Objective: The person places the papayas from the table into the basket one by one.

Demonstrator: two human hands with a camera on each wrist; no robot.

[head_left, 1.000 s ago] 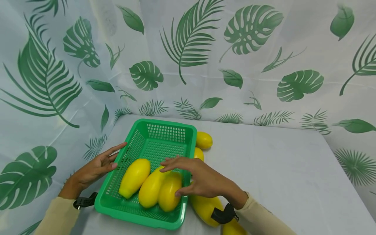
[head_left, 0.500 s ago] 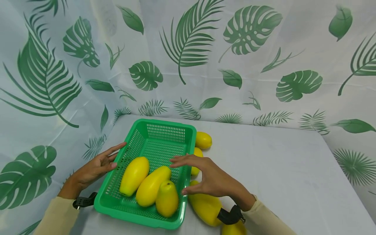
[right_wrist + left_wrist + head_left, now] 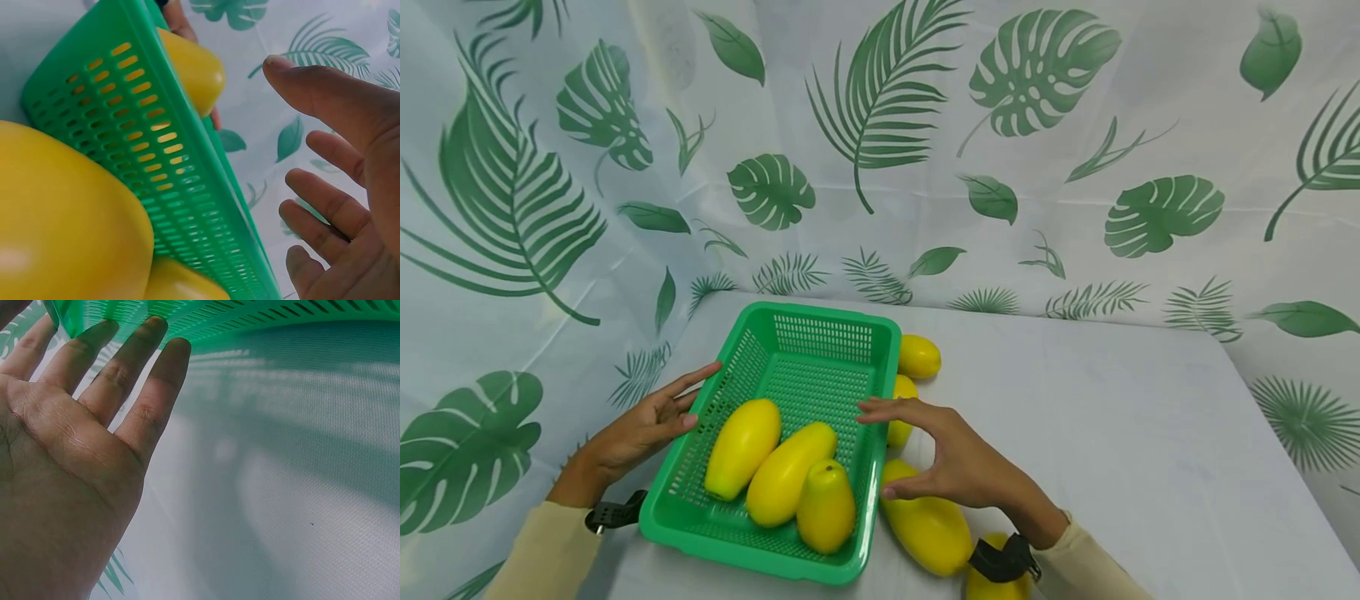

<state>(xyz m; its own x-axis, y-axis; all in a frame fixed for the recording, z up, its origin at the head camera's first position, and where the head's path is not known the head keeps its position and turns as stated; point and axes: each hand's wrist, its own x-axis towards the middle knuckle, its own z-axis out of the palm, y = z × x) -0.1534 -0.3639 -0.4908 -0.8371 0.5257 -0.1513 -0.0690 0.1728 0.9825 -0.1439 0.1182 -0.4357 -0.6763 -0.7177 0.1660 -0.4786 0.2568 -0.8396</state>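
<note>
A green plastic basket point(image 3: 820, 375) with slotted walls stands on the table. Three yellow papayas lie in its near half: a left one point(image 3: 742, 450), a middle one point(image 3: 790, 477) and a right one point(image 3: 826, 510). My left hand point(image 3: 643, 429) is at the basket's left side; in the left wrist view its extended fingers point(image 3: 150, 406) touch the outer wall. Over the right rim hovers my right hand point(image 3: 955, 454), thumb and fingers spread with nothing between them. Below it, outside the basket, lies another papaya point(image 3: 928, 529).
More papayas lie along the basket's right side: one at the far end point(image 3: 919, 357), one half hidden by my right hand point(image 3: 901, 432), and one at the near edge point(image 3: 996, 575). The white tabletop point(image 3: 1097, 433) extends right. A leaf-patterned curtain point(image 3: 910, 150) encloses the back and left.
My right hand has drawn back rightward from the papayas inside the basket to its right rim. The right papaya in the basket has settled closer to the near wall. My left hand has stayed put.
</note>
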